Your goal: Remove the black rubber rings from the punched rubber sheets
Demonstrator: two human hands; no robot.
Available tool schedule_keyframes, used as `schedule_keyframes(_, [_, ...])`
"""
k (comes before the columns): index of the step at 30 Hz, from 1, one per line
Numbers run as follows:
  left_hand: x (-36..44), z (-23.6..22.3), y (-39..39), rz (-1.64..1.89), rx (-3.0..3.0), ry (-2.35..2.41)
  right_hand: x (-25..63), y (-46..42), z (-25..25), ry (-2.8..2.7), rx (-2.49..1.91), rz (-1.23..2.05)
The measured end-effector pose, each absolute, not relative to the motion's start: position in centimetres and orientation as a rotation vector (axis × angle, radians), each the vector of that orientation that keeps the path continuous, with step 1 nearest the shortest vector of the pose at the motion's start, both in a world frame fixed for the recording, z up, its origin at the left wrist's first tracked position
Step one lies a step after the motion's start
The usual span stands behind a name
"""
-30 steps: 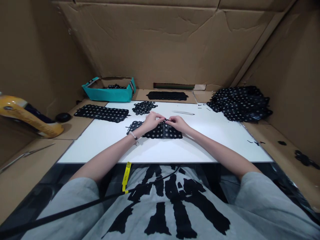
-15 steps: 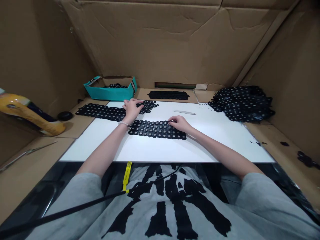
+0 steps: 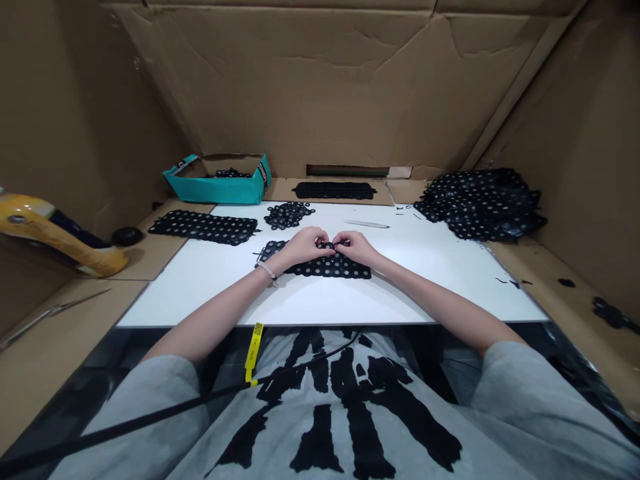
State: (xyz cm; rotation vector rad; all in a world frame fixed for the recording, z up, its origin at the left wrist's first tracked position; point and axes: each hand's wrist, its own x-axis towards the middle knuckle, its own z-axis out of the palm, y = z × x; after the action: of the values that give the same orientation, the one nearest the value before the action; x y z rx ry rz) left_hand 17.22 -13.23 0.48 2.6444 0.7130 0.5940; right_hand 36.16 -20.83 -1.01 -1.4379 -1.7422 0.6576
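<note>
Both of my hands meet over a black perforated sheet of rubber rings (image 3: 330,268) lying on a white board (image 3: 200,297). My left hand (image 3: 303,245) and my right hand (image 3: 357,248) pinch its far edge between their fingertips, and a small part of the sheet rises there. My fingers hide the pinched rings. A silver bracelet (image 3: 267,270) circles my left wrist. Beyond my left hand lies a loose heap of black rings (image 3: 289,215), and a slim metal blade (image 3: 367,224) rests beyond my right hand.
A similar sheet (image 3: 203,227) lies at the board's far left, another (image 3: 334,191) lies behind the board, and a large pile of sheets (image 3: 480,203) sits at the far right. A teal box (image 3: 220,190) holds black rings. Cardboard walls surround the bench.
My left hand has come back from the far heap of rings to join my right hand. Both hands now pinch the sheet, which lay flat half a second ago.
</note>
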Motion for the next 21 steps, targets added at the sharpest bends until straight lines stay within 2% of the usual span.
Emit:
schedule_keyframes(5, [17.2,1.1,-13.1,0.589,2.493,0.717,35.9,-20.7,-1.5,-1.760,-1.478,0.635])
schedule_keyframes(8, [16.0,1.7,-11.2,0.589,2.276,0.881,35.8,-20.5,-1.6,-1.768,-1.508,0.630])
schedule_keyframes(11, [13.5,2.1,-7.7,0.899,2.107,1.195,35.8,-20.5,-1.5,-1.798,-1.549,0.609])
schedule_keyframes(14, [11.1,1.9,-4.7,1.145,2.118,1.431,35.8,-20.6,-1.2,-1.809,-1.576,0.592])
schedule_keyframes(18, [10.5,1.1,-3.7,1.097,2.292,1.619,35.9,-20.7,-0.9,-1.815,-1.605,0.601])
schedule_keyframes(21, [11.4,1.4,-4.5,1.115,2.302,1.582,36.0,-20.6,-1.1,-1.814,-1.589,0.630])
